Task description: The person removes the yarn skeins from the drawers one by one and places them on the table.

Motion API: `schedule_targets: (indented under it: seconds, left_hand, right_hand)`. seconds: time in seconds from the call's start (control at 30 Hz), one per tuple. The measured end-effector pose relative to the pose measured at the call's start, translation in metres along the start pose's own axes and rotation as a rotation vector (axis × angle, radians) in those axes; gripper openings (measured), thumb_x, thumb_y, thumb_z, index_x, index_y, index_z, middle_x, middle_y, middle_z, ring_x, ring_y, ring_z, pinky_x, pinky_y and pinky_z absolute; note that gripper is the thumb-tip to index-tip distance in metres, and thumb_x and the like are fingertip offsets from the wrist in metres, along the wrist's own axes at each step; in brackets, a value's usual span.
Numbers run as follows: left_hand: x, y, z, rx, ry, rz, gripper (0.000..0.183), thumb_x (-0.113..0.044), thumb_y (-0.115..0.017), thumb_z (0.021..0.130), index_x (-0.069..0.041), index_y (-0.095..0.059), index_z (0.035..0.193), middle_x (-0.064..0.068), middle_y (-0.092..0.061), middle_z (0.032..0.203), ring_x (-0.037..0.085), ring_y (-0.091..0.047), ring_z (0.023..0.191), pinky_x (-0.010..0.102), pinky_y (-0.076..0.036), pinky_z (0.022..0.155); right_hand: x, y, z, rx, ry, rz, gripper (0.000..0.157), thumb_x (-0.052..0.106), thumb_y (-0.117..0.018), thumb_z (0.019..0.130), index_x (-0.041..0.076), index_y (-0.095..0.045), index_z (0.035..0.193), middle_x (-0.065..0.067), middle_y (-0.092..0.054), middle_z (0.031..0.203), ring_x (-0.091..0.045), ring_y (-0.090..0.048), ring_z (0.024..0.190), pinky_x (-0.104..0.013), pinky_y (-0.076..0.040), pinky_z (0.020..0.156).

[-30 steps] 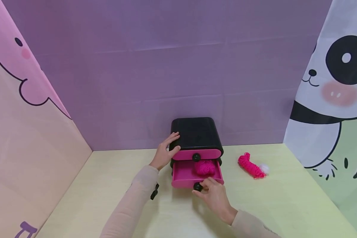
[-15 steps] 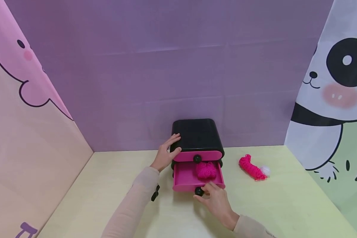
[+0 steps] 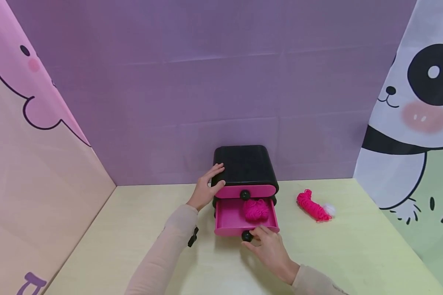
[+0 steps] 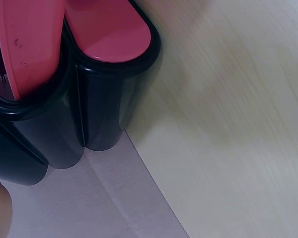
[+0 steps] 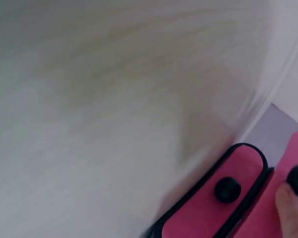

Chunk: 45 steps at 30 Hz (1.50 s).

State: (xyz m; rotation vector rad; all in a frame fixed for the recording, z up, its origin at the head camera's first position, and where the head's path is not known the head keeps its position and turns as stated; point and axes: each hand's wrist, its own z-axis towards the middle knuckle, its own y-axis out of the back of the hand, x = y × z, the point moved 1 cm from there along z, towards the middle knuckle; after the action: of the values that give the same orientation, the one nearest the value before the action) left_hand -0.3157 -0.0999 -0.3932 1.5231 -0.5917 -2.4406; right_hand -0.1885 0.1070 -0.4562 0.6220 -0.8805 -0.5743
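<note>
While the cabinet point(image 3: 245, 166) is standing on the table point(image 3: 114, 237), its middle drawer point(image 3: 227, 215) is sitting out past its front.

Head view: the right hand point(image 3: 271, 252) is pinching the drawer's knob point(image 3: 247, 236) in front of the cabinet, thumb and fingertips lying close together on the knob's right side. The left hand point(image 3: 206, 188) is resting on the cabinet's upper left edge, fingers lying on the top, thumb reaching toward the front corner; it is enclosing nothing. Key relation: the drawer is lying directly behind the right-hand grip, on the cabinet side, so the right hand is being the nearer one. The drawer's front is running long across the cabinet's front; its sliding line, by judgement, is running square to that, front to back. A ball of yarn point(image 3: 256, 210) is lying inside the drawer, right of its middle, near the cabinet's opening. A bundle of yarn point(image 3: 311, 206) is lying right of the cabinet, apart from it, its length slanting away toward the near right, a white puff point(image 3: 329, 210) sitting by its near end.

Left wrist view: the lower drawer point(image 4: 116, 29) is sitting closed in the cabinet, the middle one jutting out. Only a sliver of the left hand is showing.

Right wrist view: a fingertip is touching the knob; the lower knob point(image 5: 227, 189) is showing untouched, lower on the cabinet.
</note>
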Motion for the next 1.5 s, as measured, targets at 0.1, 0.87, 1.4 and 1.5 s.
schedule_targets:
  seconds: [0.1,0.87,1.4,1.5]
  left_hand:
    - [-0.001,0.002,0.0,-0.002,-0.002,-0.001,0.046,-0.022,-0.058,0.089,-0.016,-0.048,0.134,-0.008,-0.039,0.144,0.008,-0.022,0.139,0.045,-0.019,0.113]
    - [-0.001,0.0,0.001,-0.003,0.008,0.009,0.046,-0.021,-0.058,0.088,-0.016,-0.049,0.133,-0.01,-0.039,0.143,0.007,-0.023,0.138,0.044,-0.019,0.113]
    - [-0.04,0.007,-0.015,0.032,0.023,0.002,0.047,-0.013,-0.055,0.09,-0.004,-0.045,0.135,0.006,-0.036,0.146,0.02,-0.021,0.14,0.048,-0.019,0.112]
    - [-0.042,0.007,-0.016,0.032,0.02,-0.001,0.048,-0.013,-0.055,0.09,-0.003,-0.045,0.135,0.007,-0.035,0.146,0.021,-0.021,0.14,0.049,-0.019,0.112]
  right_hand:
    - [-0.001,0.004,0.002,0.033,0.026,0.013,0.017,0.014,-0.076,0.072,0.007,-0.067,0.085,-0.001,-0.065,0.082,-0.013,-0.068,0.071,-0.018,-0.054,0.062]
    - [-0.007,0.044,0.025,-0.206,0.151,-0.012,0.025,0.001,-0.078,0.067,0.004,-0.071,0.091,-0.005,-0.07,0.084,-0.014,-0.066,0.072,-0.023,-0.055,0.062]
    - [-0.037,0.043,0.067,0.226,0.009,-0.004,0.044,0.019,-0.072,0.078,0.006,-0.062,0.118,-0.009,-0.064,0.114,-0.026,-0.059,0.104,-0.037,-0.052,0.084]
    - [-0.039,0.039,0.069,0.274,0.013,-0.022,0.047,0.02,-0.072,0.077,0.005,-0.06,0.12,-0.009,-0.063,0.115,-0.024,-0.059,0.101,-0.036,-0.053,0.081]
